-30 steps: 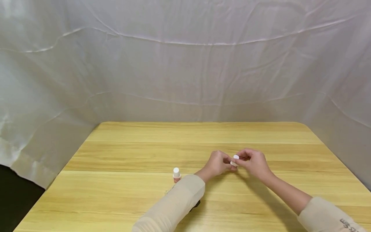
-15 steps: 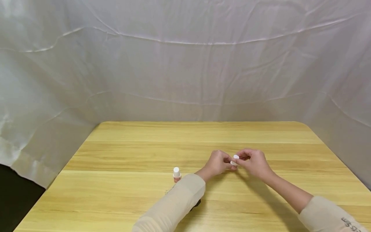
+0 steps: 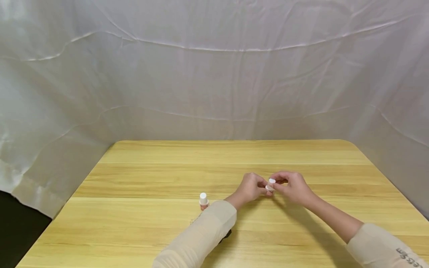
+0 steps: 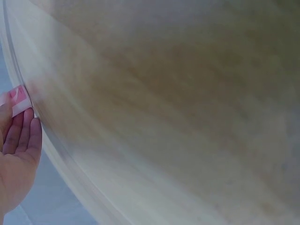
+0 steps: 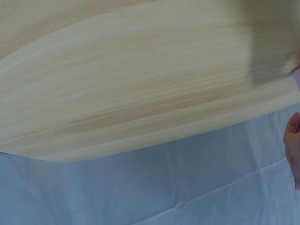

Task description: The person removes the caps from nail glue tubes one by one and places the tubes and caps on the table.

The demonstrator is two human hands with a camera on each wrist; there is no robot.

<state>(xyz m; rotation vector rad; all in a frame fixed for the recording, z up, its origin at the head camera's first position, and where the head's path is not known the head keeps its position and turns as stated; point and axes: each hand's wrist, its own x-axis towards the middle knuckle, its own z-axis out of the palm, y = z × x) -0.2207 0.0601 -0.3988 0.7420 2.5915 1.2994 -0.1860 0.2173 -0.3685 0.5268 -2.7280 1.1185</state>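
Right of the table's middle, my left hand (image 3: 250, 188) grips a small bottle (image 3: 269, 192) by its body, which is mostly covered by the fingers. In the left wrist view the bottle (image 4: 19, 99) shows a pink and white side between thumb and fingers. At its top, my right hand (image 3: 292, 188) pinches the white cap (image 3: 272, 181) between thumb and fingertips. Only part of the right hand (image 5: 293, 147) enters the right wrist view, at the right edge. A second small bottle (image 3: 203, 201), white-capped with a reddish label, stands upright left of the left forearm, its lower part hidden by the sleeve.
The wooden table (image 3: 161, 175) has light, striped boards. A pale sheet (image 3: 214, 85) hangs behind it and along both sides. Something small and black (image 3: 226, 236) shows beside the left sleeve, mostly covered by it.
Both hands stay together at the same spot, holding bottle and cap. The right forearm and sleeve have turned slightly, showing more of the sleeve's lettering. The standing bottle has not moved.
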